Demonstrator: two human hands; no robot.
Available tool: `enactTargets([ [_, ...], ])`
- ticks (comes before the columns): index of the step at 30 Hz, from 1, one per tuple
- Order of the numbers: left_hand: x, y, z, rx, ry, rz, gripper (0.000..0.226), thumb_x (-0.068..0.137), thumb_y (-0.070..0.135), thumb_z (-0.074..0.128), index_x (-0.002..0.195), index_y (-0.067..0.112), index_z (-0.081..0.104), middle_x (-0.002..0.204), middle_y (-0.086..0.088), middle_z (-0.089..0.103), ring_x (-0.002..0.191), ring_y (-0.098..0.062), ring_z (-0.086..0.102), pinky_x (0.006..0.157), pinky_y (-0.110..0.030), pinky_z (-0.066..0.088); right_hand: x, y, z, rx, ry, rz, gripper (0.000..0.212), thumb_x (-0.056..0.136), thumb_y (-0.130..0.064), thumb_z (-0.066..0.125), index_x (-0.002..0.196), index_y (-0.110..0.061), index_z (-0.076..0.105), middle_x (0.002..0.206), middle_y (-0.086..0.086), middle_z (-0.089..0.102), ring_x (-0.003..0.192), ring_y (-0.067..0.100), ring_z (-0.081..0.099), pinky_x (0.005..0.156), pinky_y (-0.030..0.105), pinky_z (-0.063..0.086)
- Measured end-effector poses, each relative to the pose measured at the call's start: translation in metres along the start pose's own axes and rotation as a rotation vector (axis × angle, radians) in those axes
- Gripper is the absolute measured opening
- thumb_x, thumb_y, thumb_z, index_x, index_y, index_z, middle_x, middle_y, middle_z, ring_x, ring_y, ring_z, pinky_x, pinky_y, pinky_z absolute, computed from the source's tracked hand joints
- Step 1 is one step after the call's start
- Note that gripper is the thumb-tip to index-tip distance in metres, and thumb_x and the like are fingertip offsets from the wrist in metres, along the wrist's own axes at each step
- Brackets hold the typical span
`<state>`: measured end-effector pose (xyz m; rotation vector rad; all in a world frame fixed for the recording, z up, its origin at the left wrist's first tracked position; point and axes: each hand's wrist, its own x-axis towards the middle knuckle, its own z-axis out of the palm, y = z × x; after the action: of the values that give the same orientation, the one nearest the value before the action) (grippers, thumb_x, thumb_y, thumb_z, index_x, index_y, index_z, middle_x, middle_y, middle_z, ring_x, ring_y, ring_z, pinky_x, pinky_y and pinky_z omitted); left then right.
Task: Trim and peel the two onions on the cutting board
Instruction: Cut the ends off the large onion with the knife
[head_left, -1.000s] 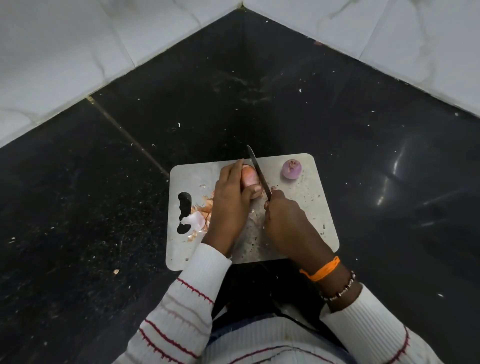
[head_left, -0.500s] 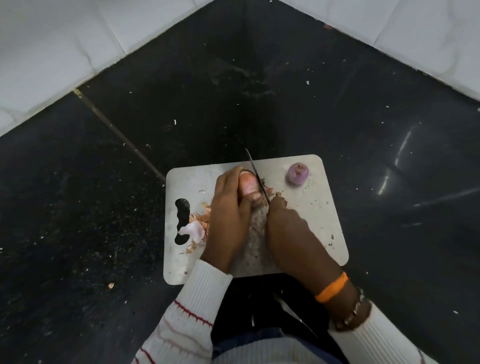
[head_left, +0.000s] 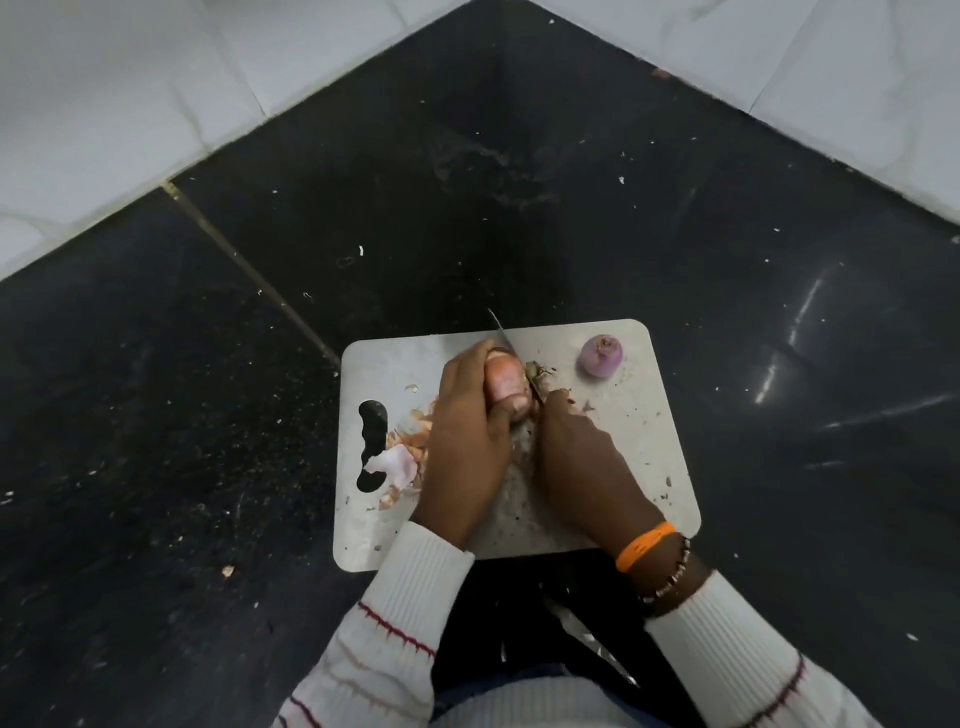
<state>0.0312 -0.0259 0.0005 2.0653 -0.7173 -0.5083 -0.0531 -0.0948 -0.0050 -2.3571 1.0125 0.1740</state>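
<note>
Grey cutting board (head_left: 639, 452) lies flat on the black tabletop (head_left: 208, 415), directly under both your hands.

Your left hand (head_left: 467, 441) is curled around the pinkish onion (head_left: 506, 384): fingers wrap over its far side, thumb presses its near side. That onion sits at the board's centre, still wearing its papery skin.

Your right hand (head_left: 582, 457) is clenched on the knife (head_left: 506, 340); the handle is hidden inside the fist. The blade runs away from you along the right side of the held onion, touching it, tip poking just past the board's far edge.

A cut-off root scrap (head_left: 537, 373) lies just right of the blade, beyond your right knuckles.

Second onion (head_left: 601, 355), purple and already peeled, sits apart near the board's far-right corner, well beyond your right hand, touching neither hand.

Peel scraps (head_left: 402, 452) are piled just left of your left hand, beside the board's handle cutout (head_left: 371, 431); one pale piece partly covers the cutout.

Small specks litter the board to the right of your right hand.

Right wrist carries an orange band (head_left: 645, 545) and a beaded bracelet (head_left: 670, 577). Both white ribbed sleeves (head_left: 395, 623) have thin red stripes.

White tiled walls (head_left: 130, 104) meet in a corner beyond the tabletop, far from both hands.
</note>
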Motion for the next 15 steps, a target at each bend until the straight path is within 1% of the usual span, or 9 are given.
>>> enactTargets([
  [2,0.001,0.000,0.000,-0.057,-0.019,-0.057,0.050,0.090,0.007,0.057,0.136,0.016,0.041,0.136,-0.001,0.046,0.122,-0.014,0.043,0.105,-0.026,0.036,-0.002,0.011,-0.002,-0.049,0.029,0.021,0.036,0.092,-0.009,0.039,0.127,-0.005,0.031,0.109,0.018,0.059,0.094,0.039,0.059,0.073,0.038,0.041],
  [3,0.002,-0.001,0.000,-0.091,-0.025,-0.087,0.051,0.089,0.008,0.058,0.136,0.016,0.041,0.134,-0.001,0.046,0.123,-0.016,0.044,0.106,-0.031,0.038,-0.001,0.016,-0.004,-0.050,0.045,0.045,0.031,0.092,-0.007,0.039,0.123,-0.005,0.034,0.106,0.018,0.060,0.091,0.039,0.059,0.070,0.037,0.040],
  [5,0.003,-0.004,-0.003,-0.155,-0.053,-0.133,0.051,0.089,0.007,0.058,0.135,0.018,0.040,0.129,0.002,0.048,0.120,-0.017,0.047,0.104,-0.038,0.043,-0.001,0.023,-0.010,-0.023,0.070,0.078,0.017,0.092,-0.006,0.039,0.109,-0.006,0.038,0.099,0.018,0.061,0.086,0.037,0.058,0.065,0.035,0.036],
  [7,0.004,-0.005,-0.007,-0.209,-0.093,-0.177,0.050,0.090,0.008,0.058,0.134,0.023,0.039,0.122,0.007,0.048,0.116,-0.017,0.050,0.100,-0.041,0.047,-0.007,0.025,-0.016,0.032,0.098,0.068,0.007,0.094,-0.006,0.038,0.097,-0.012,0.034,0.094,0.017,0.060,0.076,0.032,0.053,0.063,0.032,0.031],
  [8,0.005,-0.004,-0.008,-0.224,-0.107,-0.186,0.050,0.090,0.008,0.057,0.134,0.025,0.038,0.122,0.007,0.048,0.116,-0.018,0.051,0.098,-0.042,0.049,-0.010,0.026,-0.018,0.056,0.110,0.049,0.007,0.095,-0.007,0.037,0.095,-0.013,0.033,0.093,0.015,0.059,0.072,0.028,0.048,0.063,0.031,0.029],
  [10,0.006,-0.003,-0.009,-0.244,-0.123,-0.195,0.052,0.091,0.008,0.057,0.134,0.028,0.037,0.126,0.005,0.047,0.118,-0.021,0.051,0.096,-0.045,0.050,-0.015,0.025,-0.019,0.089,0.120,-0.005,0.004,0.097,-0.010,0.037,0.100,-0.011,0.039,0.093,0.012,0.057,0.072,0.020,0.042,0.063,0.029,0.027],
  [12,0.004,0.001,-0.011,-0.297,-0.138,-0.222,0.056,0.091,0.006,0.057,0.137,0.030,0.034,0.134,0.002,0.045,0.122,-0.021,0.049,0.099,-0.045,0.049,-0.019,0.023,-0.014,0.178,0.129,-0.043,0.006,0.097,-0.013,0.041,0.102,-0.011,0.043,0.092,0.006,0.054,0.075,0.017,0.044,0.063,0.026,0.028],
  [13,0.004,0.003,-0.012,-0.362,-0.149,-0.254,0.058,0.091,0.006,0.057,0.138,0.032,0.034,0.137,0.001,0.044,0.122,-0.021,0.049,0.100,-0.044,0.048,-0.021,0.021,-0.011,0.238,0.156,-0.065,0.005,0.096,-0.014,0.044,0.100,-0.012,0.044,0.090,0.002,0.052,0.078,0.016,0.047,0.063,0.024,0.029],
  [15,0.003,0.008,-0.016,-0.587,-0.183,-0.359,0.058,0.091,0.008,0.058,0.140,0.031,0.036,0.138,-0.002,0.045,0.119,-0.021,0.053,0.099,-0.040,0.049,-0.023,0.016,-0.007,0.351,0.266,-0.135,0.009,0.092,-0.014,0.053,0.100,-0.011,0.050,0.090,-0.003,0.051,0.082,0.011,0.050,0.064,0.016,0.031],
])
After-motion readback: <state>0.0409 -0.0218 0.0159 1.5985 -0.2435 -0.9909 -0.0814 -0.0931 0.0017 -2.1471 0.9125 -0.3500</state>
